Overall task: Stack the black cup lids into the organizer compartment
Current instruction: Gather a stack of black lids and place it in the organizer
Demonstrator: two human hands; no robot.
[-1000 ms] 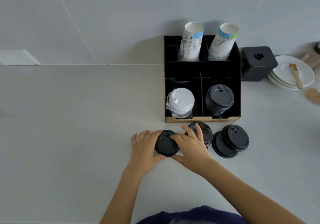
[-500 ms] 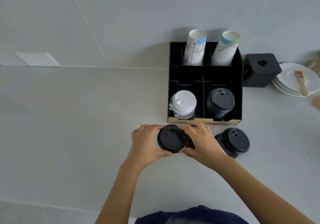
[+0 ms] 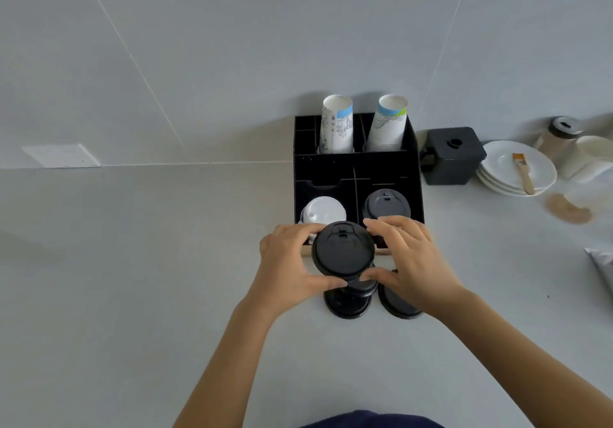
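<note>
- Head view — the left hand [image 3: 288, 263] and the right hand [image 3: 409, 259] are both clamped on one small stack of black lids [image 3: 344, 249], fingers curled round the rim from either side, thumbs on the near edge. The stack is held above the bench [image 3: 132, 295], clear of it.
- The target compartment [image 3: 414, 195] — front right of the black organizer [image 3: 356, 159] — lies just beyond and a little right of the held stack. It already holds a pile of dark lids [image 3: 385, 202], so the coming move, as I judge it, is forward and slightly right, then down onto that pile.
- The right hand is nearer that compartment; its fingertips already reach over the organizer's front edge. The left hand sits in front of the white lids [image 3: 323, 210] in the left compartment.
- The held lids face up, flat side to the camera, sip tab pointing away toward the organizer. Being round, they have no long axis across; the stack's axis runs roughly vertical, matching the pile inside.
- More black lids remain on the bench: one [image 3: 346, 305] directly under the held stack, another [image 3: 396, 306] just beside it, partly hidden by the right wrist.
</note>
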